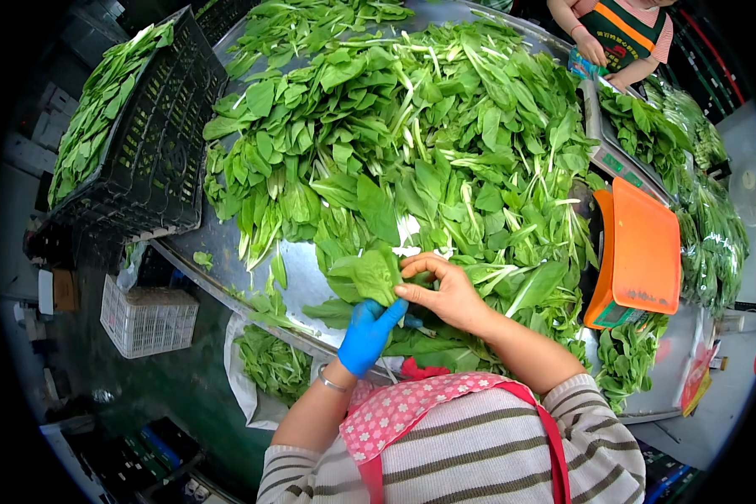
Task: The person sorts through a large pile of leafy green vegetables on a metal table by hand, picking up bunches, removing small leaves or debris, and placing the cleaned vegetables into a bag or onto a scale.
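Note:
My left hand (pixel 370 332), in a blue glove, grips a leafy green vegetable (pixel 373 275) near its lower end, its broad leaves pointing away from me. Bare and with thumb and forefinger curved towards each other, my right hand (pixel 442 291) is at the right edge of the same leaves; whether it pinches a leaf cannot be told. Beyond both hands a large heap of leafy greens with pale stems (pixel 479 120) covers much of a metal table (pixel 220 242). More loose leaves lie under and beside my hands.
A black plastic crate (pixel 157 138) of greens stands at left, a white crate (pixel 154 321) on the floor. At right are an orange scale (pixel 646 246), another scale (pixel 624 165) bearing greens, and bagged greens (pixel 712 246). A co-worker (pixel 624 31) stands across the table. A white sack (pixel 236 372) holds greens below the edge.

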Tool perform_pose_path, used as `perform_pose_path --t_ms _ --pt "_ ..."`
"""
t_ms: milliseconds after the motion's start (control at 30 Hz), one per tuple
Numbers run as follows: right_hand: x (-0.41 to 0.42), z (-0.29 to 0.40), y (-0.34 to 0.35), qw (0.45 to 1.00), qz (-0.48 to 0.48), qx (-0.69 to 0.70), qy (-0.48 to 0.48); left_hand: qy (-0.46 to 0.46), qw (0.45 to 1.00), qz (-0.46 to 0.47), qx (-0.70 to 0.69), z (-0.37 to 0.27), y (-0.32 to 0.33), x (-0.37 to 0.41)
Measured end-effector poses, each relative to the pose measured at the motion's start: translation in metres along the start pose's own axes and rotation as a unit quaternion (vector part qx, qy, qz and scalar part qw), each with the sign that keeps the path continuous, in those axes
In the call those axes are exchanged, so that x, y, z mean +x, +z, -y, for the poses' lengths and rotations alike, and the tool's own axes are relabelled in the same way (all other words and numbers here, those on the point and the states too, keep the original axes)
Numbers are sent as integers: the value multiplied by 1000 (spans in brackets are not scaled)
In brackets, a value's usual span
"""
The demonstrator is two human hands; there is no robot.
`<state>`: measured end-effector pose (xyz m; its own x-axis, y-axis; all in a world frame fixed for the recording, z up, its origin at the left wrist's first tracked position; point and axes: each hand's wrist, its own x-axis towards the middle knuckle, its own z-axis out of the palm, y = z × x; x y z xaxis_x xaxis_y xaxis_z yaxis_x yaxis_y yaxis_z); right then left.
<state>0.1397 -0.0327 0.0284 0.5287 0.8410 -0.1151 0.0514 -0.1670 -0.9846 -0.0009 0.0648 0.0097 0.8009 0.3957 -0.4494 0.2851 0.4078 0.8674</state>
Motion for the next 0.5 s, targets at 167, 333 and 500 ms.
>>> perform_pose_path --t_ms 167,333,500 --pt "-5 -10 2 973 51 198 104 -5 997 -17 81 -2 4 -9" --pt "-2 -6 1 998 23 36 -37 44 988 -79 127 0 8 -7" --pt "-11 -1 1 993 -21 110 -32 72 992 -82 69 -4 8 -5"
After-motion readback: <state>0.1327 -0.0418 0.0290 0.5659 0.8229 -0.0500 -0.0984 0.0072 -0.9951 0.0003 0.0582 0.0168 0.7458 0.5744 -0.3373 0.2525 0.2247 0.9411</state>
